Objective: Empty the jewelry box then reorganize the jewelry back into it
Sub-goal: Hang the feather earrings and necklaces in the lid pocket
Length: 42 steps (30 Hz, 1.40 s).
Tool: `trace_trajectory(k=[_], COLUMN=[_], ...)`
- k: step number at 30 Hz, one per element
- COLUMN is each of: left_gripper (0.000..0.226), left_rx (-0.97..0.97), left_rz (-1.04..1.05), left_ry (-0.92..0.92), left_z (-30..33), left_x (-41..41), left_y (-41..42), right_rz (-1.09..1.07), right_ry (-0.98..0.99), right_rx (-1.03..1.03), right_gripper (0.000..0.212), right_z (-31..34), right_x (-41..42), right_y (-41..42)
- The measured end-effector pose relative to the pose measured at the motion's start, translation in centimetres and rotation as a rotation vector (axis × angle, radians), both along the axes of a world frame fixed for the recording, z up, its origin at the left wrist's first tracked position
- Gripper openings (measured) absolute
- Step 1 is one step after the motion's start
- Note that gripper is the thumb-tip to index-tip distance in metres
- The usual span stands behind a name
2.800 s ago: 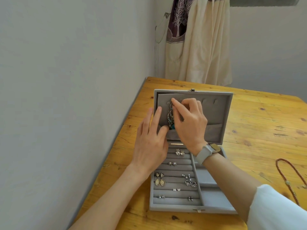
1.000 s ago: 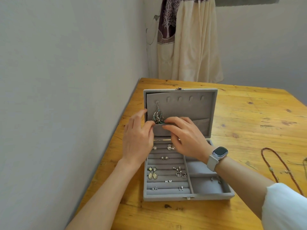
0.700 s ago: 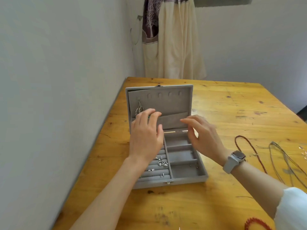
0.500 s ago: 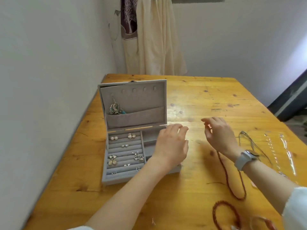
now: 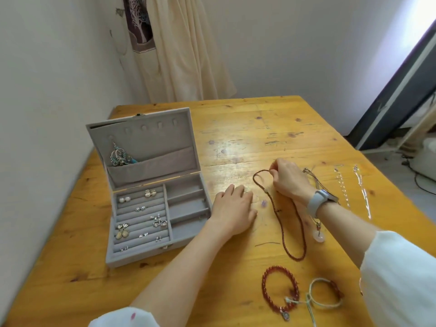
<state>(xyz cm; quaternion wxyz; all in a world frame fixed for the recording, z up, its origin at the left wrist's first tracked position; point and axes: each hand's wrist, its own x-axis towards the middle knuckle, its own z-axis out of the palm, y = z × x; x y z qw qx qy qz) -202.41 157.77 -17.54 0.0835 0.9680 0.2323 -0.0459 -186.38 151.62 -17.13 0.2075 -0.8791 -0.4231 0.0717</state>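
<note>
The grey jewelry box (image 5: 111, 254) stands open at the table's left, with several earrings (image 5: 122, 230) in its ring rolls. A silver and turquoise necklace (image 5: 119, 156) hangs in the lid pocket. To the right of the box, my right hand (image 5: 289, 180) pinches the far end of a brown cord necklace (image 5: 282, 230) that lies on the table. My left hand (image 5: 233, 211) rests flat on the wood just right of the box, holding nothing.
A red bead bracelet (image 5: 266, 292) and a cream cord bracelet (image 5: 326, 305) lie near the front edge. A grey cord necklace with a pink disc pendant (image 5: 318, 236) and two silver chains (image 5: 362, 192) lie at the right. The wall borders the wooden table (image 5: 236, 138) on the left.
Both hands left the lid pocket, where the silver necklace now hangs, and moved right. My right hand took hold of the brown cord necklace. The view swung right.
</note>
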Motion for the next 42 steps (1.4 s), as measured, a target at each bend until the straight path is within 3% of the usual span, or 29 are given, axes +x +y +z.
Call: trace_trajectory(k=[6,9,12,17,21,27,30,35,38,42], left_gripper=[0.089,0.096,0.084,0.03,0.013,0.018,0.018,0.019,0.024,0.029], left_rx=[-0.719,-0.843,-0.86,-0.796,-0.51,-0.112,-0.083,0.048,0.069,0.322], left_rz=[0.243,0.219,0.166,0.196,0.305,0.487,0.491,0.485,0.542,0.553], left_ry=[-0.477,-0.578,-0.66,-0.812,-0.852,-0.907,-0.972,-0.929,-0.874,-0.641], left_z=[2.8,5.3,8.1,12.6,14.3,15.1,14.5,11.3,9.1,6.7], left_x=[-0.7,-1.7,-2.9,-5.0,-7.3,-10.1,-10.5,-10.0,-9.8,-10.5], left_y=[1.0,2.2,3.6,6.5,9.8,14.5,15.7,15.4,14.6,14.0], right_rz=[0.303,0.404,0.463,0.449,0.417,0.451,0.474,0.473,0.444,0.41], right_ry=[0.246,0.329,0.409,0.547,0.702,0.797,0.79,0.761,0.752,0.74], right_rx=[0.356,0.452,0.557,0.732,0.818,0.833,0.826,0.752,0.684,0.649], right_gripper=[0.015,0.025,0.025,0.022,0.019,0.015,0.016,0.018,0.018,0.019], right_z=[8.7,12.6,15.8,20.0,22.0,22.7,22.4,20.0,17.8,16.3], right_x=[-2.6,-4.5,-6.6,-9.1,-11.2,-13.4,-13.7,-13.8,-13.6,-12.9], right_y=[-0.2,0.4,1.8,6.2,10.0,13.3,14.2,14.7,14.7,15.1])
